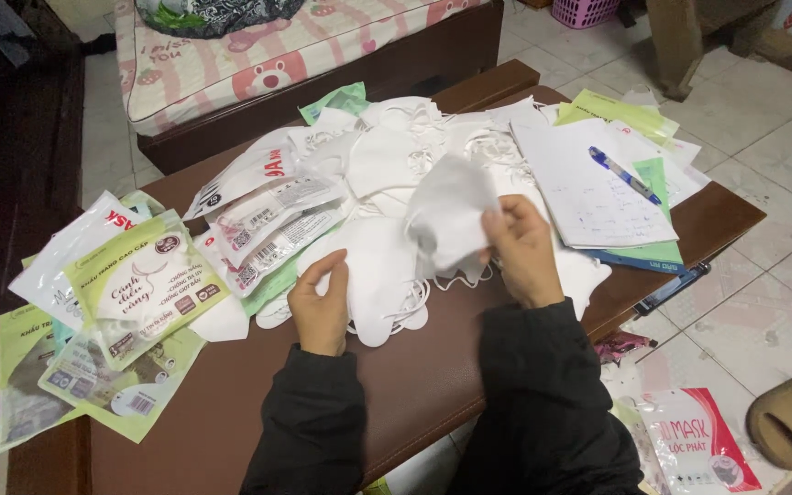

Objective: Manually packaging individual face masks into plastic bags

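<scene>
Nearest, two dark sleeves reach over the near edge of the brown table (414,385), the landmark for everything else. Just beyond that edge the left hand (320,307) rests with loosely curled fingers on a flat white mask (379,275), touching it without closing around it. Beside it, the right hand (524,252) pinches a second white face mask (446,215) between thumb and fingertips, lifted a little off the table top and hanging in a soft fold.

That held mask looks very light and limp, thin fabric that creases rather than breaks; I judge it easy to lift but floppy, so a pinch at the folded edge or near an ear loop should control it best, and the loops could snag on neighbours.

Toward the table's left end lie green and clear mask packets (135,293). Farther in, at the table's middle, sits a heap of loose white masks (396,137). Toward the right end lies a sheet of paper (588,197) with a blue pen (623,174) on it. Beyond the far edge stands a bed with a pink patterned cover (231,64).
</scene>
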